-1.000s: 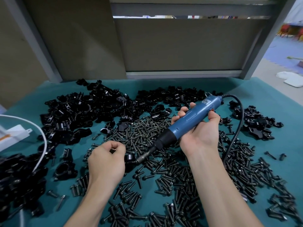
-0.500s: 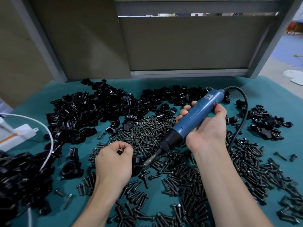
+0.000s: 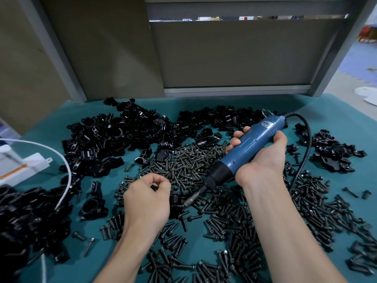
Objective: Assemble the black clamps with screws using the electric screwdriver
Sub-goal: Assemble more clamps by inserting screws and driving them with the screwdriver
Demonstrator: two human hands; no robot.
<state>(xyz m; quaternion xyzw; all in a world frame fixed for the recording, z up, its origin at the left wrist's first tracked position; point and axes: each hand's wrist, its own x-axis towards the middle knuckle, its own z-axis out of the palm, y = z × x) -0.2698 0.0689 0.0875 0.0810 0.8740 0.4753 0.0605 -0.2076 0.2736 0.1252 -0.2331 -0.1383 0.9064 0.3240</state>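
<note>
Left hand [image 3: 146, 198] curled, pinching a small black piece at the fingertips; type unclear. Right hand [image 3: 263, 160] wrapped round screwdriver [image 3: 246, 152] mid-body, bit angled down toward clamp [image 3: 175, 201] on tabletop [image 3: 336, 115], amid loose screws [image 3: 183, 166]. Clamp judged rigid, light, prone to skid; grip its flanks.

Bare left hand [image 3: 146, 198], bare right hand [image 3: 263, 160], both forearms [image 3: 285, 231] uncovered
</note>
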